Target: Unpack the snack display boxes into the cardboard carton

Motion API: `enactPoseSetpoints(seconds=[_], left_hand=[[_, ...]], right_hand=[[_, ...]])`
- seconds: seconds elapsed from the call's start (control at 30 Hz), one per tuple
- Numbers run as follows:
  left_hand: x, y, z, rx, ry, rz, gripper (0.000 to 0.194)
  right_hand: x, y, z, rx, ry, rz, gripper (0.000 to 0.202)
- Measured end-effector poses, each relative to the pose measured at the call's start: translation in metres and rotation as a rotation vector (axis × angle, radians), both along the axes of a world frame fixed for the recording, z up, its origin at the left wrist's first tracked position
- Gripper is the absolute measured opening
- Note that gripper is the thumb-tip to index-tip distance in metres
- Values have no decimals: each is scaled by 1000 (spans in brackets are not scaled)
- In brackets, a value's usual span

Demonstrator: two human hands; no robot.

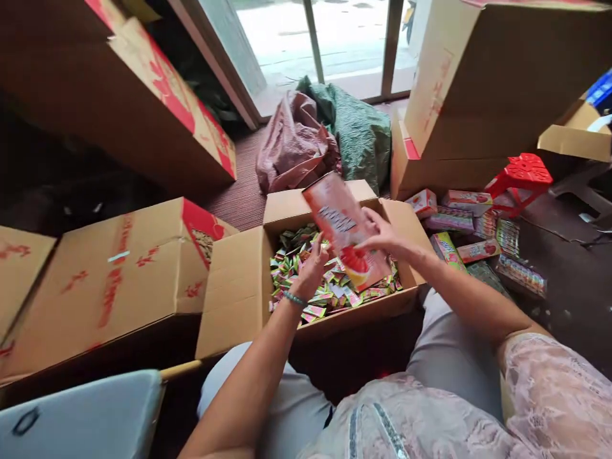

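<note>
A pink printed packet (337, 213) with a citrus picture on its front is tilted above an open cardboard box (354, 315). My right hand (380, 233) grips it by the right side, thumb across the front. Close to its left edge, my left hand (310, 271), with a beaded bracelet at the wrist, has its fingers curled together; what they hold, if anything, cannot be made out. Beneath both hands, many small green and pink sachets (329, 296) fill the box, with darker ones (299, 237) toward the back left.
Closed cardboard cartons (129, 268) stand at left beside a pale blue seat (76, 414). Crumpled pink (296, 140) and green sacks (363, 131) lie behind the box. At right are a large carton (502, 83), a red stool (523, 175) and several colourful packs (480, 248) on the floor.
</note>
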State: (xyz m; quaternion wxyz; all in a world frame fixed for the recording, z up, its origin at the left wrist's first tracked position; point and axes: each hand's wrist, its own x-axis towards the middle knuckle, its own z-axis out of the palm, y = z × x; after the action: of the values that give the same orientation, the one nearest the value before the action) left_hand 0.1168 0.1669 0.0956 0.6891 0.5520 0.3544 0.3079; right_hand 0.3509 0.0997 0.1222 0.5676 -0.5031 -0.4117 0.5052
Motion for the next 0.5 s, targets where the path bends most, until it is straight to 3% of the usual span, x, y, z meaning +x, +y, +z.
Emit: enactPoseSetpoints(seconds=[0.1,0.17,0.23,0.3,0.5], left_hand=[[-8,3,7,-185,-351,91,86],[-14,1,8,-251,-446,202,67],[-16,0,12,-269,-471,309,51],[-16,0,17,-276,-482,358,43],[-11,-1,24,-369,-504,246,47]], right_hand=[[-67,2,-13,-66,80,145,106],[-83,2,-25,-143,192,132,87],[-80,6,-31,-223,320,106,72],[-71,15,-30,-288,420,106,71],[-66,44,-20,-400,542,183,77]])
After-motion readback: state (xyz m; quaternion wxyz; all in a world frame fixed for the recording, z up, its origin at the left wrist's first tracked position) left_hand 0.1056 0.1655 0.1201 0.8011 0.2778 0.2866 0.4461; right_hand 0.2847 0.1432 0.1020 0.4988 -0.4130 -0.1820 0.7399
